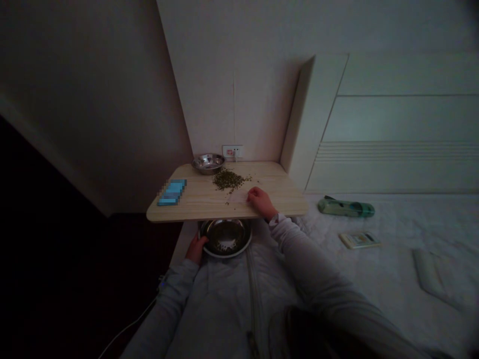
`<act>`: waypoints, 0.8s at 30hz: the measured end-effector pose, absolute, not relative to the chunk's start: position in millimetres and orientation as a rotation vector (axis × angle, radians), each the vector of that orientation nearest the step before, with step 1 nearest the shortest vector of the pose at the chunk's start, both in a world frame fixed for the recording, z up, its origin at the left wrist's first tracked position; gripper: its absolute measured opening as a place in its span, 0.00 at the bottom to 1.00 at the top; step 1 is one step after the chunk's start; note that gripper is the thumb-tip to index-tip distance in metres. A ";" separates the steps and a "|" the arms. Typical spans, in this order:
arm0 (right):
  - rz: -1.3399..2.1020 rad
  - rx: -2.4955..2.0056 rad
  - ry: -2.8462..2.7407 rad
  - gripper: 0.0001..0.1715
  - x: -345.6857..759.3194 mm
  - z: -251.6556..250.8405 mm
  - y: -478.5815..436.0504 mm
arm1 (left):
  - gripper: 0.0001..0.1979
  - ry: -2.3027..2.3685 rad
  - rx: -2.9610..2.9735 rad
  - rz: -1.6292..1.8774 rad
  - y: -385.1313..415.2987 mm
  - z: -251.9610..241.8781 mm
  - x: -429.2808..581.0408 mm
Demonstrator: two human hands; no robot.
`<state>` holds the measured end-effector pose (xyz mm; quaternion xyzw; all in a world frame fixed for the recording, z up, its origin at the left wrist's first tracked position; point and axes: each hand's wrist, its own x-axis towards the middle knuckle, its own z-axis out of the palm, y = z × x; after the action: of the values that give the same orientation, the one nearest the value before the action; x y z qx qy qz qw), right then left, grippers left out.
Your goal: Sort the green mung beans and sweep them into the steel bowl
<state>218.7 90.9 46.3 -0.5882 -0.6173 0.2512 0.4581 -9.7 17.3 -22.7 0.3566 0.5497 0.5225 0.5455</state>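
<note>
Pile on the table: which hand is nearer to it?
Right. The right hand is at the table, just to the right of the pile; the left hand is farther off, below the table's near edge, on the rim of the lower bowl.

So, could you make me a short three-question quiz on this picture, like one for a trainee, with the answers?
1. Which hand grips the wide, round metal basin below the table's near edge?

2. True or false: a shiny, round metal bowl stands on the pale wooden tabletop.

3. Where does the loose heap of small greenish grains lie?
A) inside the shiny bowl
B) on the tabletop
C) on the white bedding

Key:
1. The left hand.
2. True.
3. B.
</note>
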 end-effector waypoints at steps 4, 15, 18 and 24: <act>0.596 -1.479 -1.542 0.05 217.9 48.0 88.8 | 0.14 1.317 0.816 1.205 15.8 -18.0 -8.2; 0.581 -1.499 -1.537 0.05 218.5 47.1 89.3 | 0.14 1.309 0.832 1.195 17.0 -20.4 -11.1; 0.589 -1.493 -1.529 0.06 218.6 48.1 88.4 | 0.13 1.309 0.858 1.199 18.7 -23.4 -12.1; 0.542 -1.518 -1.539 0.05 218.1 48.8 89.2 | 0.15 1.286 0.836 1.198 19.1 -25.0 -12.3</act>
<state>218.1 89.2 48.8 -0.6114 -0.6198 0.2185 0.4408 -12.3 19.1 -25.0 0.3552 0.5461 0.5089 0.5628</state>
